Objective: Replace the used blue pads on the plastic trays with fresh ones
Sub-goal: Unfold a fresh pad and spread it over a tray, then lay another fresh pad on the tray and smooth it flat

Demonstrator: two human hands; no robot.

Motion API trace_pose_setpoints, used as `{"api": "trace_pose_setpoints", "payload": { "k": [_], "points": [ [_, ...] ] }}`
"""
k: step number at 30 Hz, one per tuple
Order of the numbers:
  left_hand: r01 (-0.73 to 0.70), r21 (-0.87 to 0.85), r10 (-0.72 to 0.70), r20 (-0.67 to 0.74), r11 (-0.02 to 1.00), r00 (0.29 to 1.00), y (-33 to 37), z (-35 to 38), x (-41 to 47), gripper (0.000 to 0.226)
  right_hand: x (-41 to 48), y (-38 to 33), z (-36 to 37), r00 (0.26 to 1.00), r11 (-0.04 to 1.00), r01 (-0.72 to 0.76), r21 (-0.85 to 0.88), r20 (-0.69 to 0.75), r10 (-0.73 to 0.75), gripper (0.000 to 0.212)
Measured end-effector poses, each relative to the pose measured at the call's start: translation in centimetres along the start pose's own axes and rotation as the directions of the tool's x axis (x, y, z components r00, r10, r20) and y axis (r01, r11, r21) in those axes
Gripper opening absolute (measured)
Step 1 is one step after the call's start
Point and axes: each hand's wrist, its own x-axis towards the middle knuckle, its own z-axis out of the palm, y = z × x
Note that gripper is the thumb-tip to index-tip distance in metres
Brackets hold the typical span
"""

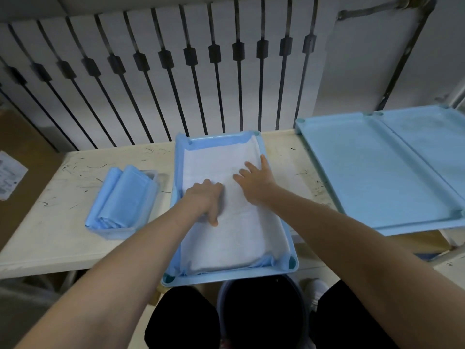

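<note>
A light blue plastic tray lies lengthwise in front of me on the table. A pad lies spread inside it, white face up, with its blue border folded up along the tray's walls. My left hand rests on the middle of the pad with its fingers bent down onto the sheet. My right hand lies flat on the pad just right of it, fingers spread and straight. To the left, a stack of folded blue pads sits in a clear shallow container.
Two bare blue trays lie side by side at the right, overhanging the table edge. The worn white table backs onto a barred white wall. A dark bucket stands between my legs. A cardboard box is at far left.
</note>
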Motion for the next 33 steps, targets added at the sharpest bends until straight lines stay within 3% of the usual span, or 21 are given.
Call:
{"api": "trace_pose_setpoints", "payload": {
  "k": [2, 7, 9, 12, 15, 21, 24, 27, 29, 33],
  "points": [
    [0.011, 0.003, -0.011, 0.007, 1.000, 1.000, 0.0, 0.1, -0.2, 0.081, -0.1, 0.5, 0.2, 0.998, 0.998, -0.044, 0.043, 0.036, 0.042, 0.051],
    [0.026, -0.024, -0.025, 0.016, 0.999, 1.000, -0.2, 1.2, -0.5, 0.076, -2.1, 2.8, -0.4, 0.997, 0.997, -0.049, -0.067, 0.055, 0.052, 0.042],
    [0.036, -0.046, -0.037, -0.009, 0.998, 0.999, -0.2, 1.6, -0.8, 0.070, -3.2, 3.1, -0.3, 0.998, 0.997, -0.050, 0.056, -0.022, 0.051, 0.038],
    [0.028, -0.108, -0.037, -0.083, 0.994, 0.996, 0.1, 2.0, -1.3, 0.057, -5.7, 4.0, 0.4, 0.960, 0.906, -0.159, 0.392, -0.153, 0.235, 0.033],
    [0.018, -0.198, -0.054, -0.180, 0.980, 0.982, 0.7, 2.2, -2.2, 0.041, -8.8, 5.9, 1.8, 0.906, 0.839, -0.302, 0.453, -0.135, 0.400, 0.032],
    [0.195, -0.250, -0.266, -0.296, 0.948, 0.917, -0.2, 3.2, -5.6, 0.046, -14.0, 8.6, 4.1, 0.777, 0.712, -0.605, 0.356, 0.071, 0.625, 0.047],
    [0.300, -0.334, -0.399, -0.286, 0.894, 0.871, -0.7, 4.6, -6.9, 0.066, -15.1, 8.4, 5.2, 0.741, 0.646, -0.660, 0.383, 0.192, 0.643, 0.043],
    [0.401, -0.469, -0.510, -0.129, 0.787, 0.851, -1.0, 5.4, -7.7, 0.085, -15.9, 8.7, 5.7, 0.731, 0.617, -0.663, 0.424, 0.190, 0.655, 0.037],
    [0.402, -0.535, -0.510, -0.064, 0.743, 0.858, -1.2, 5.8, -7.8, 0.080, -16.3, 8.9, 5.7, 0.728, 0.608, -0.660, 0.442, 0.177, 0.662, 0.036],
    [0.339, -0.524, -0.480, -0.155, 0.781, 0.864, -1.1, 6.1, -7.4, 0.068, -16.2, 8.9, 5.3, 0.732, 0.609, -0.613, 0.504, 0.072, 0.677, 0.034]
  ]
}}
